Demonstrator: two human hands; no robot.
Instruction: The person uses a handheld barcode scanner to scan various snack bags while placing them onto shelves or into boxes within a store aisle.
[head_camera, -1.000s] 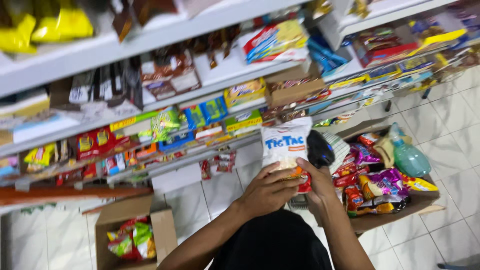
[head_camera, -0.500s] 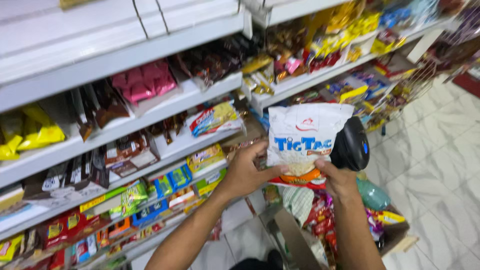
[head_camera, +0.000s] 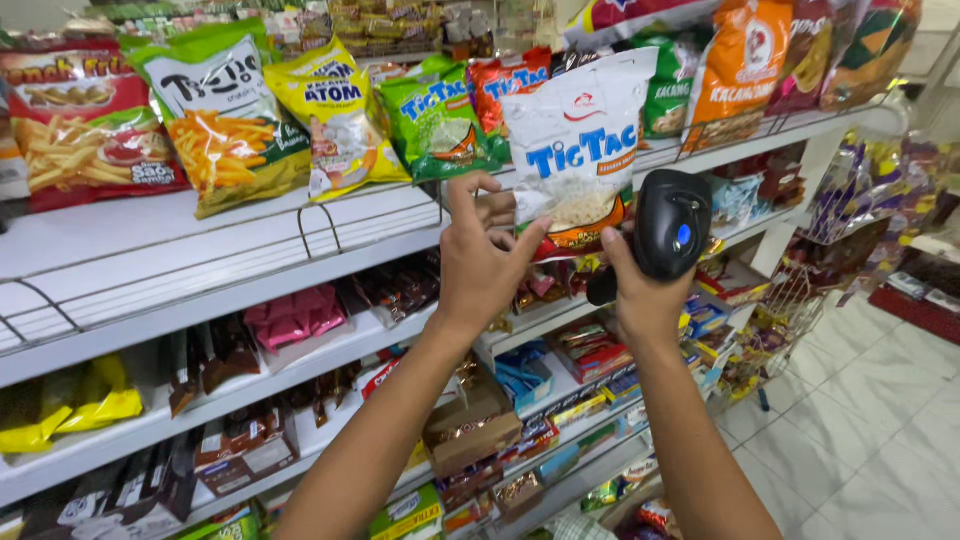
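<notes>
While your left hand (head_camera: 485, 265) pinches the lower edge of the white, blue-lettered crinkly plastic snack bag (head_camera: 578, 140), thumb in front and fingers behind, the bag stands upright just above the white metal shelf (head_camera: 200, 250), near the green snack bag (head_camera: 437, 118). Your right hand (head_camera: 640, 295) is wrapped around the black handheld scanner (head_camera: 670, 222). The bag looks light, soft, air-filled and slippery; grip its sealed edge, not the crushable middle.
</notes>
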